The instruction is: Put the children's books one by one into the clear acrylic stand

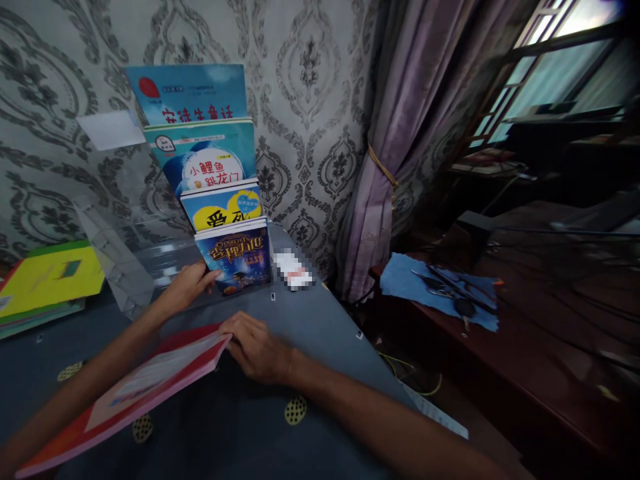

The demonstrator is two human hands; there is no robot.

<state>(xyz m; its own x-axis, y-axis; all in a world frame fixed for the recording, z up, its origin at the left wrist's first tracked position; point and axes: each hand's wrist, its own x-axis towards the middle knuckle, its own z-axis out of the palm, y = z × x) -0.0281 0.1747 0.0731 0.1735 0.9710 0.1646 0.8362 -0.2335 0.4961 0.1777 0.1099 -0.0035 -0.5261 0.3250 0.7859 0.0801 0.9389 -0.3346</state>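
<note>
A clear stepped display stand (125,260) on the grey cloth-covered table (300,320) holds several books in rising tiers. My left hand (187,285) grips the lower left edge of the front book, a dark blue one (240,257) with gold lettering. Behind it rise a yellow and blue book (223,207), a blue one with a white circle (205,157) and a blue one at the top (190,90). My right hand (260,347) rests flat on the table, its fingers touching the right corner of a red book (135,390) that lies across my left forearm.
A stack of yellow and green books (47,280) lies at the far left. A purple curtain (395,147) hangs beside the table's right edge. Across a narrow gap, a dark wooden desk (540,373) carries a blue cloth (430,287) with tools.
</note>
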